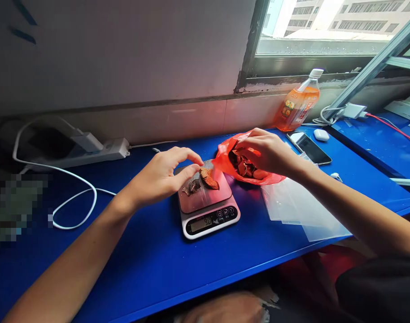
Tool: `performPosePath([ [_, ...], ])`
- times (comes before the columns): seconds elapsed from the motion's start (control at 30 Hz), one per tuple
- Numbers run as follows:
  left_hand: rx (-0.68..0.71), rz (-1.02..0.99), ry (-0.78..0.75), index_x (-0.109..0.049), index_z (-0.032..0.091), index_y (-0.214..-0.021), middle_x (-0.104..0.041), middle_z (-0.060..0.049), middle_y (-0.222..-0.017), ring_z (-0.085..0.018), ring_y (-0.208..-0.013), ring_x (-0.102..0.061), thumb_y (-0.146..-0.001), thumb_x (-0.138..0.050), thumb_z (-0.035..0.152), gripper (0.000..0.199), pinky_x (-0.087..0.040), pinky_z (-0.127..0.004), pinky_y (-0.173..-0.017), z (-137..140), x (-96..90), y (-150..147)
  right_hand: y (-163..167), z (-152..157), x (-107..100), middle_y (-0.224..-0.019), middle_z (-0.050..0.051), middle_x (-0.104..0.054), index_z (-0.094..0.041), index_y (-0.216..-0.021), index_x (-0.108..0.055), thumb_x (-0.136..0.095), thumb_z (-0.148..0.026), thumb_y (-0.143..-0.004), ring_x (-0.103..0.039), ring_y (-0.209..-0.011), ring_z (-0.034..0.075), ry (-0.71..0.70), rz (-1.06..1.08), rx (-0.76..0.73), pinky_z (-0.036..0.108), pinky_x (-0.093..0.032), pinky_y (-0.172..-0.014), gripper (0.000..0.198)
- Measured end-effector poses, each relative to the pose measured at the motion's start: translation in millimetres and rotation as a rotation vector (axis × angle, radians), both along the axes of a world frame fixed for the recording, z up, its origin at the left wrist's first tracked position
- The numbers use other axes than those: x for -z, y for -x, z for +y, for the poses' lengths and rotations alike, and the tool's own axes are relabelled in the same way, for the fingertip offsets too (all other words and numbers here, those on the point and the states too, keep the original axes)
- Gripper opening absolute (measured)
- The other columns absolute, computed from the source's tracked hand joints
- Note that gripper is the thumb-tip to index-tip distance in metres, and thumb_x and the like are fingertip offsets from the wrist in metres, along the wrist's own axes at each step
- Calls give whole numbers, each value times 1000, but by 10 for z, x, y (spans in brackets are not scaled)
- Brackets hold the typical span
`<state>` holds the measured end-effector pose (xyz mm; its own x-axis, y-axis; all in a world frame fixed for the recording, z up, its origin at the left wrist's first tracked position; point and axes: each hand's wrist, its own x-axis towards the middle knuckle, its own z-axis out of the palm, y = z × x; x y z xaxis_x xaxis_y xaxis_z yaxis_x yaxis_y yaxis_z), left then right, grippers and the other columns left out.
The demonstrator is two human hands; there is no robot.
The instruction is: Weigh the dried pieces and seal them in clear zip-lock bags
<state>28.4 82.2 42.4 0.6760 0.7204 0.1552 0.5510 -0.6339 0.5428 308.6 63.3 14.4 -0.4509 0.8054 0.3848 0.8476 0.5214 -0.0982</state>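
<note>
A white kitchen scale [210,217] with a metal top lies on the blue table. On its plate rest an orange-brown dried slice [209,178] and a dark, crinkled dried piece [191,187]. My left hand [164,172] hovers at the plate's left side, thumb and forefinger curved and slightly apart, tips by the slice's upper end. To the right stands an open red plastic bag [267,179] full of dried reddish-brown pieces [243,167]. My right hand [263,150] reaches into its mouth from above; its fingertips are partly hidden there. Small digits glow on the scale's display, hard to read.
Clear plastic bags [295,208] lie by the table's front edge. Behind them are a phone [311,148], an earbud case [321,134] and an orange drink bottle [299,105]. A power strip [114,149] and white cable [95,197] occupy the left. A metal frame [366,67] slants at right.
</note>
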Motion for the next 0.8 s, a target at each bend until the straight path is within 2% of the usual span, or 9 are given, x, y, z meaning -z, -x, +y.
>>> performPosePath([
  [0.2, -124, 4, 31, -64, 23, -98, -67, -4, -106, -21, -99, -60, -88, -49, 41, 26, -45, -30, -87, -65, 101, 343, 160, -221, -63, -72, 6, -60, -18, -72, -63, -44, -13, -83, -50, -69, 17, -74, -11, 26, 28, -35, -64, 23],
  [0.37, -345, -99, 26, -66, 24, -92, -69, -2, -99, -22, -97, -63, -86, -51, 50, 30, -47, -31, -87, -89, 321, 745, 95, -154, -34, -71, 6, -62, -16, -62, -60, -51, -17, -79, -50, -65, 14, 174, -169, 27, 26, -33, -61, 19],
  [0.47, -425, -117, -69, -66, 24, -90, -69, -1, -94, -21, -92, -63, -86, -52, 48, 28, -48, -29, -82, -158, 364, 738, 78, -83, 10, -80, 9, -63, -16, -65, -63, -49, -20, -83, -53, -75, 17, 195, -246, 52, 27, -35, -66, 22],
  [0.53, -358, -136, -143, -65, 23, -91, -69, -1, -93, -20, -89, -63, -87, -53, 44, 24, -48, -28, -79, -226, 338, 584, 126, -25, 53, -87, 10, -64, -15, -74, -66, -46, -19, -84, -54, -84, 19, 157, -262, 60, 29, -37, -73, 22],
  [0.6, -201, -147, -200, -64, 22, -93, -68, -1, -94, -17, -88, -63, -89, -52, 36, 18, -48, -27, -80, -283, 295, 377, 209, 46, 108, -89, 11, -65, -14, -80, -67, -45, -16, -83, -54, -88, 21, 147, -291, 40, 32, -37, -79, 22],
  [0.67, -74, -148, -225, -63, 22, -95, -67, 0, -94, -16, -89, -62, -90, -51, 29, 15, -48, -25, -79, -316, 265, 207, 296, 124, 171, -85, 11, -65, -13, -78, -67, -46, -14, -80, -54, -86, 22, 176, -326, 19, 32, -37, -77, 21],
  [0.73, -36, -164, -230, -62, 21, -95, -67, 0, -93, -15, -88, -61, -90, -51, 25, 13, -48, -25, -79, -333, 258, 139, 357, 202, 229, -79, 10, -65, -13, -73, -66, -49, -16, -78, -55, -79, 21, 206, -332, 24, 30, -36, -70, 18],
  [0.8, -87, -212, -230, -62, 21, -93, -67, 0, -92, -15, -87, -61, -90, -51, 24, 12, -48, -25, -78, -359, 274, 186, 384, 274, 273, -75, 10, -65, -13, -70, -65, -51, -16, -75, -54, -74, 20, 215, -317, 52, 29, -35, -64, 15],
])
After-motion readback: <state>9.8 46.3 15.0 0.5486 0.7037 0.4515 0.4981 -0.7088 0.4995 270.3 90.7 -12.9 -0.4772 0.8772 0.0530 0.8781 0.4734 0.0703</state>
